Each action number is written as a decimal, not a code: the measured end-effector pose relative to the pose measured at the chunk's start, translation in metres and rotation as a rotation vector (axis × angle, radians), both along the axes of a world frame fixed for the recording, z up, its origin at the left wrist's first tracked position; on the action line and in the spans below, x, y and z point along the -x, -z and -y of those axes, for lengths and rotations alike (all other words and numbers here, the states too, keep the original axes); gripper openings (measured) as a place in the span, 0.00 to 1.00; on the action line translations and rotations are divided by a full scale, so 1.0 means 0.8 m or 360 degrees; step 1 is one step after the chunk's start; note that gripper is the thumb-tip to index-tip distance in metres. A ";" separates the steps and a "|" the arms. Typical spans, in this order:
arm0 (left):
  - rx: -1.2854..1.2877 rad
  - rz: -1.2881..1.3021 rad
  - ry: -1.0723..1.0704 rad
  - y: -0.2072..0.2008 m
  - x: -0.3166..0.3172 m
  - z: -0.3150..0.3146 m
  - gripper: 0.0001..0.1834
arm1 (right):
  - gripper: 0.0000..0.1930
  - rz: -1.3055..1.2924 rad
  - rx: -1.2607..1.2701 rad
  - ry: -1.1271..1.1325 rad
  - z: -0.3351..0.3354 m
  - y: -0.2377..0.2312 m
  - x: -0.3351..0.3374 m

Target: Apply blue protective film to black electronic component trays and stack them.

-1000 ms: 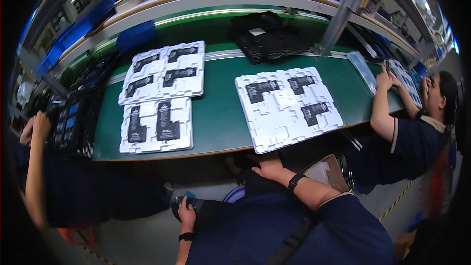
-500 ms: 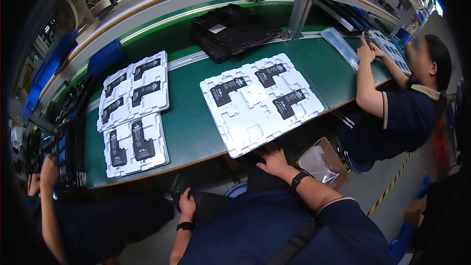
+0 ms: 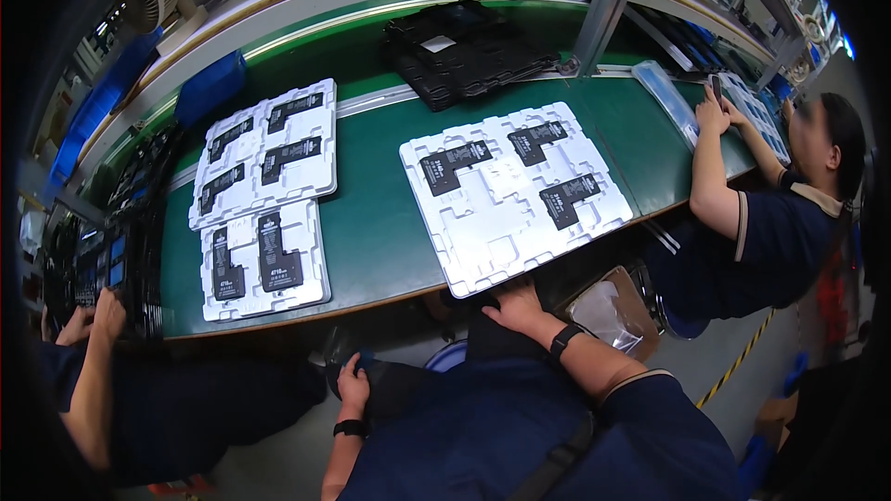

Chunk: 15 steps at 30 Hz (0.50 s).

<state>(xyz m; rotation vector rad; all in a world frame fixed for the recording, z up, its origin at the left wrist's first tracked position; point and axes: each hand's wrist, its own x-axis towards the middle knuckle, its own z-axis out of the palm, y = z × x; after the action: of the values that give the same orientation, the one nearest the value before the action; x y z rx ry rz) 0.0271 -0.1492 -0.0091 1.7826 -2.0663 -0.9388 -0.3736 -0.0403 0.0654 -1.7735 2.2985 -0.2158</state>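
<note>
My right hand (image 3: pixel 517 306) lies flat on my dark-clothed thigh, holding nothing, its fingertips in shadow under the table's front edge. My left hand (image 3: pixel 354 384) rests low by my other leg with curled fingers; a small dark, bluish thing shows at its fingertips, too unclear to name. On the bench before me lies a white plastic tray (image 3: pixel 483 255) bearing three L-shaped black battery packs, one of them a battery (image 3: pixel 457 167) at its left. Farther left, another white tray (image 3: pixel 249 162) holds several such batteries. It overlaps a nearer white tray (image 3: pixel 251 306) with two batteries.
The green bench (image 3: pixel 371 250) runs under a shelf with a metal post (image 3: pixel 608 14). Stacked black trays (image 3: pixel 473 46) lie at the back. A co-worker (image 3: pixel 789 213) at right holds a phone-like thing; another person's hands (image 3: pixel 100 317) touch black trays at left. A cardboard box (image 3: pixel 640 301) stands below.
The view has shifted, so the bench and trays appear farther right. The left co-worker's hands have come closer together at the black trays. My own hands stay in place.
</note>
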 end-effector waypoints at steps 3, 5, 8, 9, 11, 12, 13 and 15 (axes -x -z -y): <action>0.0000 -0.0005 -0.0076 0.008 -0.015 -0.011 0.23 | 0.33 0.0004 0.0062 -0.0115 0.011 0.005 -0.005; 0.0001 -0.0018 -0.0135 0.013 -0.024 -0.020 0.23 | 0.33 0.0010 0.0065 -0.0183 0.020 0.002 -0.010; 0.0037 -0.0029 -0.0194 0.010 -0.033 -0.037 0.23 | 0.32 0.0061 -0.0046 -0.0227 0.036 -0.008 -0.023; 0.0044 -0.0044 -0.0227 0.006 -0.034 -0.042 0.23 | 0.31 0.0147 -0.0092 -0.0239 0.040 -0.008 -0.026; 0.0054 -0.0062 -0.0283 -0.001 -0.036 -0.053 0.23 | 0.31 0.0223 -0.0143 -0.0265 0.049 -0.005 -0.032; 0.0052 -0.0068 -0.0301 0.002 -0.041 -0.060 0.23 | 0.30 0.0296 -0.0136 -0.0313 0.055 -0.005 -0.037; 0.0079 -0.0074 -0.0347 0.006 -0.049 -0.068 0.23 | 0.30 0.0368 -0.0129 -0.0360 0.061 -0.006 -0.043; 0.0134 -0.0054 -0.0403 0.009 -0.061 -0.086 0.23 | 0.29 0.0384 -0.0157 -0.0454 0.072 -0.016 -0.054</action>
<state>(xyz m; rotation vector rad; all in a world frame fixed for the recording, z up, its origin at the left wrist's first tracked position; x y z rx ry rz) 0.0757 -0.0806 -0.0160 1.9126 -1.7781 -0.7922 -0.3303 -0.0978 0.0786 -1.8828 1.8374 -0.2456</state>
